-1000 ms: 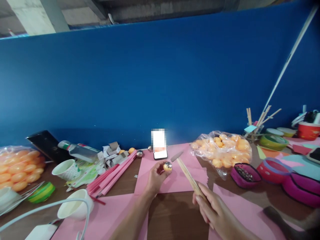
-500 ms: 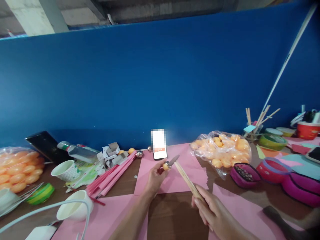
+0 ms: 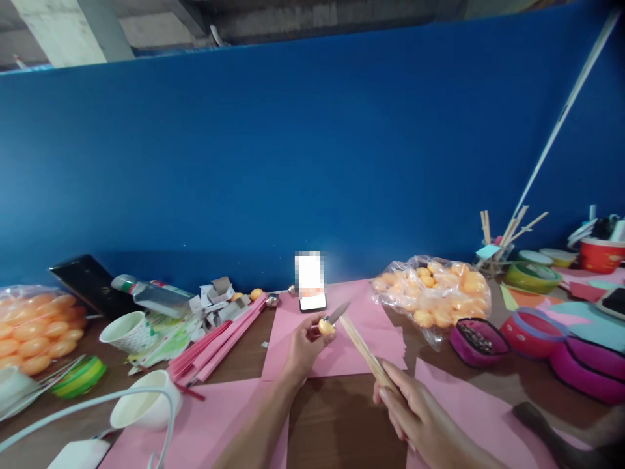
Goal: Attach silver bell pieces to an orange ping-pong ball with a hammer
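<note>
My left hand (image 3: 303, 348) pinches a small orange ball with a silvery cap (image 3: 326, 326) over a pink paper sheet (image 3: 342, 352). In my right hand (image 3: 415, 417) I grip the wooden handle of a small hammer (image 3: 364, 348). Its metal head (image 3: 338, 312) touches the top of the ball. A phone (image 3: 311, 286) stands propped just behind the ball against the blue wall.
A clear bag of orange balls (image 3: 432, 296) lies to the right, another bag (image 3: 34, 329) at far left. Pink and green bowls (image 3: 532, 332), a magenta container (image 3: 478, 342), white cups (image 3: 129, 332), pink paper strips (image 3: 219, 342) and card scraps crowd the wooden table (image 3: 342, 417).
The hammer swung left and down: its head was apart from the ball a second ago and now rests on it. My left hand lifted the ball slightly.
</note>
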Demonstrator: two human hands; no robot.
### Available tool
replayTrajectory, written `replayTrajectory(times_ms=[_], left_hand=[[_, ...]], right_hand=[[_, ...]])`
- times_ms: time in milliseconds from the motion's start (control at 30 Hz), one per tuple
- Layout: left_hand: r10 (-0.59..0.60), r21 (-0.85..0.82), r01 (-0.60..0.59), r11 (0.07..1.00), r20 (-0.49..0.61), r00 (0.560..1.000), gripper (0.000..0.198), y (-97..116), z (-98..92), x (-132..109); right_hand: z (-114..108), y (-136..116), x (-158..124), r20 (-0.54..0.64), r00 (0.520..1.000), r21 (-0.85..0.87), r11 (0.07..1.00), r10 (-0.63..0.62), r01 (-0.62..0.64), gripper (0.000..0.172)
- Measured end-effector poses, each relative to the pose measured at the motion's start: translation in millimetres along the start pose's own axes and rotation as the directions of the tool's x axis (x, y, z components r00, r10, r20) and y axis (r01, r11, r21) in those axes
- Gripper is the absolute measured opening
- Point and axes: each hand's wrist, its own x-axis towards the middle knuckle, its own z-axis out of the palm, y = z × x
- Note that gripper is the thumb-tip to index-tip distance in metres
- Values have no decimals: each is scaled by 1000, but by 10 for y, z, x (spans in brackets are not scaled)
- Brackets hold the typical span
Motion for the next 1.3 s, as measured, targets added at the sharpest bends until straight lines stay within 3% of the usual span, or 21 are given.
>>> replayTrajectory(times_ms=[200, 367, 533, 900, 1067, 1300], left_hand=[[12, -8, -12, 1000, 12, 1000, 44, 17, 8, -11], [8, -42, -8, 999, 5, 1000, 51, 3, 15, 0], [6, -45, -5, 999, 26, 1000, 51, 18, 9, -3], [22, -17, -22, 1000, 22, 1000, 46, -3, 10, 3], [11, -33, -11, 999, 14, 1000, 49, 8, 19, -1], [19, 17, -20, 1000, 38, 999, 49, 9, 11, -3]], right_hand=[[28, 25, -11, -12, 999, -2, 999, -41, 41, 29], [23, 49, -13, -56, 998, -24, 1000, 7, -9, 27], [-42, -21, -5, 53, 998, -24, 999, -37, 38, 26], [-25, 60, -5, 51, 998, -39, 998, -41, 43, 24], [17, 75, -5, -45, 999, -33, 999, -17, 15, 25], [15, 50, -10, -33, 999, -18, 1000, -10, 10, 25]])
